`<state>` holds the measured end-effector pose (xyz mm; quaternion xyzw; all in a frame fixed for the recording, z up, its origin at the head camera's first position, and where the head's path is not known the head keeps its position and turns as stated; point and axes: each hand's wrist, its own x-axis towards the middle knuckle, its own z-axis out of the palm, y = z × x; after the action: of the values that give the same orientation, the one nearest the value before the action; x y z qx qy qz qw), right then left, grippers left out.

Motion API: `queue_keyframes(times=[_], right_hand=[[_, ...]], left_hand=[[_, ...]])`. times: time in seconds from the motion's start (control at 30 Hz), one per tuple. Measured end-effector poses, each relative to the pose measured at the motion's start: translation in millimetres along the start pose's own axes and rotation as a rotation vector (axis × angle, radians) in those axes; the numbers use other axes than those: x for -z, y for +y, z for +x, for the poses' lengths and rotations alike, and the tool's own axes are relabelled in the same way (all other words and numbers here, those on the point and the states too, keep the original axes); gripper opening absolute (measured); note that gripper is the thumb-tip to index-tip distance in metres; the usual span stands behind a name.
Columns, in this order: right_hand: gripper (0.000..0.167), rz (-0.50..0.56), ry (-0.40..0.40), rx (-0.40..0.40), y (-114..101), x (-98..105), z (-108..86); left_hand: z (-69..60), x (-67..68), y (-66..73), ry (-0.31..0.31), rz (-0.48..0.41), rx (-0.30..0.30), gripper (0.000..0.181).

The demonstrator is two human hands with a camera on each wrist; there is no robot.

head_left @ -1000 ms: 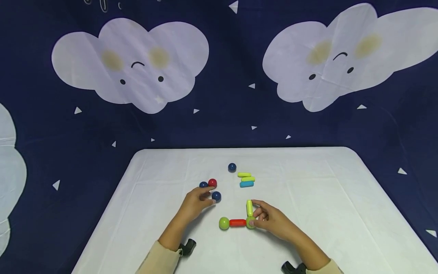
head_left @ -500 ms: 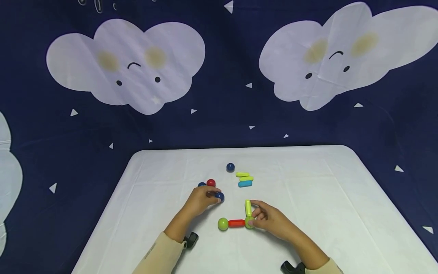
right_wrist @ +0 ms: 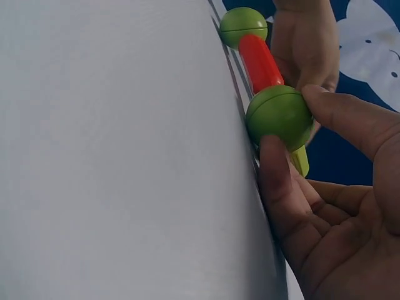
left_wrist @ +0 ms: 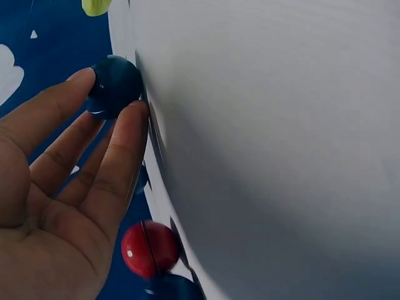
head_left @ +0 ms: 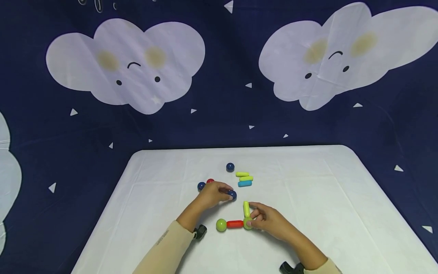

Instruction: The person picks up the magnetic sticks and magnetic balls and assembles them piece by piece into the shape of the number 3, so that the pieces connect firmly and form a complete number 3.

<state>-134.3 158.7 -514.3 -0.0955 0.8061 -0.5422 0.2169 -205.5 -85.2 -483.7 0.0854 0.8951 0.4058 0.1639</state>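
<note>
- Nearest, on the white table (head_left: 308,213), a left green ball (head_left: 221,225) and a right green ball (head_left: 250,218) were seen, two in all, with one red stick (head_left: 234,224) between them, touching both.
- The right green ball was pinched by the right hand (head_left: 272,222). At its far side, one yellow stick (head_left: 246,209) pointed away; whether it was stuck fast could not be told.
- A bit farther, one blue ball (head_left: 232,195) was pinched by the left hand (head_left: 213,194); whether it was lifted could not be told. It looked hard, smooth and light, likely to roll or slip but not squash, so its round sides were best held by thumb and fingers.
- Past the left hand, one red ball (head_left: 210,181), partly hidden, was seen just beside a second blue ball (head_left: 201,186).
- About as far off, one light blue stick (head_left: 245,183), a second yellow stick (head_left: 246,178) and a third yellow stick (head_left: 242,174) were grouped. All looked stiff and light, best picked up by the middle.
- Farthest, a third blue ball (head_left: 230,167) was seen.
</note>
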Motion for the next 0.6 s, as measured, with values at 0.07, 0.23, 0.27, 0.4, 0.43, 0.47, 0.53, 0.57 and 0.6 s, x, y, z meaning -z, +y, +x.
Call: queue_keyframes(times=[0.07,0.23,0.27,0.4,0.43,0.47,0.53,0.57,0.6], right_hand=[[0.08,0.022,-0.013,0.0,0,-1,-0.1],[0.081,0.085,-0.041,0.001,1,-2,-0.2],[0.081,0.093,-0.044,0.001,1,-2,-0.3],[0.08,0.1,-0.046,-0.002,2,-3,0.3],[0.08,0.099,-0.047,-0.002,2,-3,0.3],[0.08,0.099,-0.047,-0.003,2,-3,0.4],[0.08,0.101,-0.05,-0.001,3,-3,0.4],[0.08,0.101,-0.051,0.001,3,-3,0.3],[0.08,0.102,-0.053,0.001,3,-3,0.3]], left_hand=[[2.4,-1.8,3.5,-0.02,-0.003,-0.007,0.025],[7.3,-5.3,13.1,-0.06,0.02,-0.029,0.025],[8.2,-5.9,15.0,-0.065,0.03,-0.032,0.026],[11.4,-8.9,21.2,-0.088,0.049,-0.046,0.026],[12.0,-9.9,22.2,-0.094,0.046,-0.048,0.026],[12.6,-11.0,23.0,-0.101,0.042,-0.047,0.025],[13.3,-13.5,23.5,-0.113,0.02,-0.045,0.025],[13.5,-14.7,23.4,-0.116,0.009,-0.044,0.025],[13.7,-15.7,23.3,-0.118,0.003,-0.043,0.024]])
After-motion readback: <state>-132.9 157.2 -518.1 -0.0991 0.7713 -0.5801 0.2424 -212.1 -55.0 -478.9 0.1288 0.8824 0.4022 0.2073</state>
